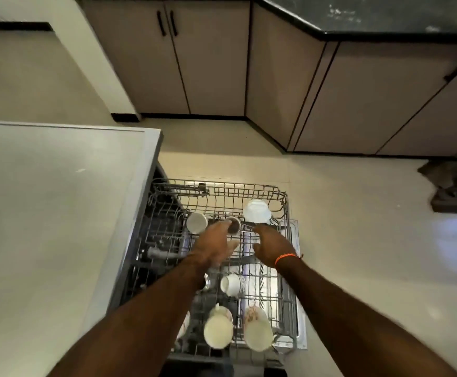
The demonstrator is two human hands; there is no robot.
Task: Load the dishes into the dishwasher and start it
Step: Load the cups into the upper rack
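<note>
The dishwasher's wire rack (283, 198) is pulled out over the open door. In it are a white cup (196, 223) on its side, a small dark cup (234, 225), an upturned white bowl (257, 211), a white mug (231, 284) and two cream cups (218, 331) (257, 333) at the near end. My left hand (212, 247) reaches in from the left and holds the small dark cup with its fingertips. My right hand (272, 246), with an orange wrist band, hovers over the rack with its fingers stretched toward the bowl's near edge.
The dishwasher's white top (58, 213) fills the left side. Beige cabinet doors (208, 63) run along the far wall under a dark countertop (385, 14). Cream floor tiles (358, 240) lie to the right, with a dark object (455, 191) at the right edge.
</note>
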